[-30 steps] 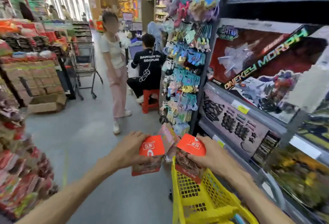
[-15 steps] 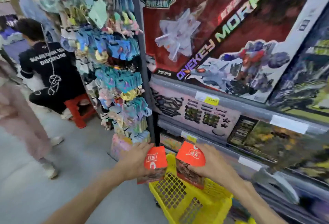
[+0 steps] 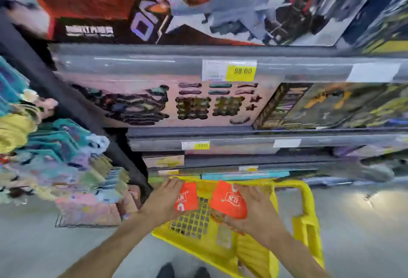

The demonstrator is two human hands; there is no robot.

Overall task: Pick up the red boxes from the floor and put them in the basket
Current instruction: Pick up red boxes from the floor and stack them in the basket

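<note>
A yellow plastic basket (image 3: 308, 218) with a mesh bottom and an upright handle stands on the grey floor in front of the shelves. My left hand (image 3: 162, 202) grips one red box (image 3: 186, 197) over the basket's left side. My right hand (image 3: 254, 209) grips a second red box (image 3: 229, 200) over the basket's middle. Both boxes show an orange-red top with white print and are held above the mesh, side by side with a small gap between them.
Grey shelves (image 3: 198, 66) with large toy boxes and a yellow price tag (image 3: 241, 70) rise right behind the basket. A rack of hanging small toys (image 3: 55, 145) fills the left. My shoe tips (image 3: 183, 272) show on the bare grey floor below.
The view has swung right and down onto the basket. Both hands, each still holding its red box, have moved lower over the basket's opening. The people in the aisle are out of view.
</note>
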